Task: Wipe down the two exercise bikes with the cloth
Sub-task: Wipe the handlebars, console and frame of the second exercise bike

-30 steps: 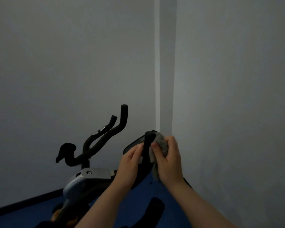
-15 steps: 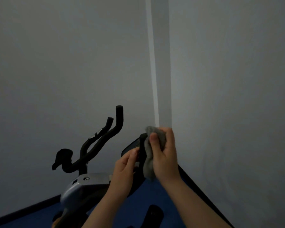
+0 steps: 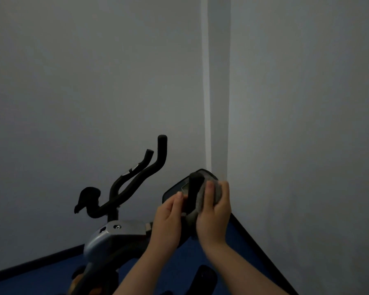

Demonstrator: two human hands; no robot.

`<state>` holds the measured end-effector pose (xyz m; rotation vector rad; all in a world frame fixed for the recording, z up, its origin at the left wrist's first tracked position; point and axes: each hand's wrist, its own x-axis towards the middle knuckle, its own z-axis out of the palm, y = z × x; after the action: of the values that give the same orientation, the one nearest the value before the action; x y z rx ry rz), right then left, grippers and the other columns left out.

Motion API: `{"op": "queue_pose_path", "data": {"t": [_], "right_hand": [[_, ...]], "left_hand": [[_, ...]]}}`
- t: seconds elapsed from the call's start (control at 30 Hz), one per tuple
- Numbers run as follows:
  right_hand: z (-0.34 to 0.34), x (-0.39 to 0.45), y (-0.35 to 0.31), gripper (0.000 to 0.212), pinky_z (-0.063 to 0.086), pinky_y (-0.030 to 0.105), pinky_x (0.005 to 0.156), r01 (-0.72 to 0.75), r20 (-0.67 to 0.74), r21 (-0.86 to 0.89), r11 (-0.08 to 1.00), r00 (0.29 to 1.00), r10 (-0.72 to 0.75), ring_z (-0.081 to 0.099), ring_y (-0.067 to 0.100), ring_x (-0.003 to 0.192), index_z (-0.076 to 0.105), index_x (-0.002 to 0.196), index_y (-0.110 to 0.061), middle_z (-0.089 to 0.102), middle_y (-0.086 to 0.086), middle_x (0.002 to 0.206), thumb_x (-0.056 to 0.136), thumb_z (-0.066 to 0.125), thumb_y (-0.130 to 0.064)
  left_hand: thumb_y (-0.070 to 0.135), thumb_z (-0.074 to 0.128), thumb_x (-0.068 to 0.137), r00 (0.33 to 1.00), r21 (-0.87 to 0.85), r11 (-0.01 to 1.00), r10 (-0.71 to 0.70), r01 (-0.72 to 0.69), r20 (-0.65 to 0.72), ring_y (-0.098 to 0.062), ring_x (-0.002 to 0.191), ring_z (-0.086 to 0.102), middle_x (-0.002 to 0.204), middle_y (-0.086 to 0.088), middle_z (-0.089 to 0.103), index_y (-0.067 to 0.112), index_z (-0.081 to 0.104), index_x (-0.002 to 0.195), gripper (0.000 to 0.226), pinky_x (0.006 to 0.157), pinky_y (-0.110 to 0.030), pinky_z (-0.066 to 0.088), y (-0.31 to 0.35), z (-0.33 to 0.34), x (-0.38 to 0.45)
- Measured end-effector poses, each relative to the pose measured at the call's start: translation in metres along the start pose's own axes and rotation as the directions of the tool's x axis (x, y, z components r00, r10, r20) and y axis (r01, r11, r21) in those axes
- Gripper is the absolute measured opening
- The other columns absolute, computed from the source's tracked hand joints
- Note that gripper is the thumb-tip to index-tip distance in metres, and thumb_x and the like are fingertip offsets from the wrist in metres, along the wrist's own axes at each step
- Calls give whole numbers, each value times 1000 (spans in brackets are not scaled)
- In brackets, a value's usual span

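A small grey fabric cloth [image 3: 209, 199] is bunched against the right side of a black upright handlebar grip [image 3: 193, 192], low in the room's corner and right of centre in the view. The right hand [image 3: 214, 216] holds the cloth there, its thumb pressed flat over the front of the fabric and its fingers curled together round the far side. The left hand [image 3: 167, 220] rests on the other side of the grip, fingers close together and bent toward it, fingertips touching the grip's left edge. Just behind the grip sits a dark rounded console screen [image 3: 175, 191] of the near exercise bike. To the left stands a second exercise bike [image 3: 115, 233] with a silver-grey housing and black curved handlebars [image 3: 136, 177] rising toward the pale grey wall [image 3: 94, 81]. Below lies a blue floor [image 3: 232, 237], edged by a black skirting strip [image 3: 262, 254] along the right-hand wall.
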<state>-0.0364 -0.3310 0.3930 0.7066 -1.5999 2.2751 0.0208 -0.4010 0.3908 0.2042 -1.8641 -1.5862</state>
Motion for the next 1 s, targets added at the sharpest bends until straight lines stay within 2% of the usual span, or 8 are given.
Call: {"op": "queue_pose_path", "data": {"t": [0.17,0.37,0.53,0.63,0.7,0.77,0.9,1.0], "right_hand": [[-9,20,-6,29,42,12,56,2,9,24,1000,1000,-2,51,-2,58,49,71,-35,55,-14,64,97,44,-46],[5,11,1,26,46,18,60,24,-12,17,1000,1000,-23,54,5,63,48,76,-32,56,-9,70,95,42,-49],[-11,23,5,36,40,13,57,4,81,33,999,997,-6,45,1,58,45,71,-19,49,-11,62,96,44,-43],[0,21,2,31,42,14,59,9,-16,69,998,1000,-8,48,3,60,47,71,-24,50,-12,64,98,43,-38],[-2,4,13,30,43,14,61,-23,10,40,999,1000,23,52,2,63,49,75,-26,54,-14,66,101,41,-38],[-12,-8,24,32,43,12,60,-87,105,34,996,991,83,55,0,63,53,80,-20,58,-13,68,100,39,-41],[-15,20,8,34,39,12,55,-6,88,18,1000,996,4,45,-1,56,45,72,-17,49,-12,61,101,42,-36],[3,23,-2,29,40,13,56,52,-43,41,998,998,-50,44,0,57,42,72,-27,48,-16,62,99,42,-38]], "left_hand": [[53,29,93,999,240,970,-39,39,-3,-11,62,59,63,6,64,21,63,72,52,56,-26,43,-4,8,0],[62,21,89,956,302,940,-223,159,192,-30,84,65,86,-15,70,7,69,94,74,81,-37,51,3,-6,6],[58,19,98,905,753,616,-420,230,67,-33,104,62,104,-16,68,0,61,115,73,91,-37,46,-12,-28,-2],[42,29,103,938,859,496,-341,129,56,-35,106,57,104,-12,61,-2,42,137,58,85,-37,45,-9,-25,-8],[25,36,103,948,913,409,-289,-1,130,-32,105,53,119,-14,52,4,2,153,64,78,-39,45,-9,-24,-10],[22,30,104,959,927,371,-238,-58,155,-29,97,55,114,-12,53,9,5,154,57,69,-39,40,-14,-26,-9],[35,18,105,979,914,401,-150,-67,138,-19,65,48,66,6,44,14,60,108,47,67,-39,40,-18,-24,-12],[49,4,97,983,936,349,-149,-46,104,-22,65,54,59,7,43,20,44,70,56,81,-47,46,-11,-20,-17]]}}
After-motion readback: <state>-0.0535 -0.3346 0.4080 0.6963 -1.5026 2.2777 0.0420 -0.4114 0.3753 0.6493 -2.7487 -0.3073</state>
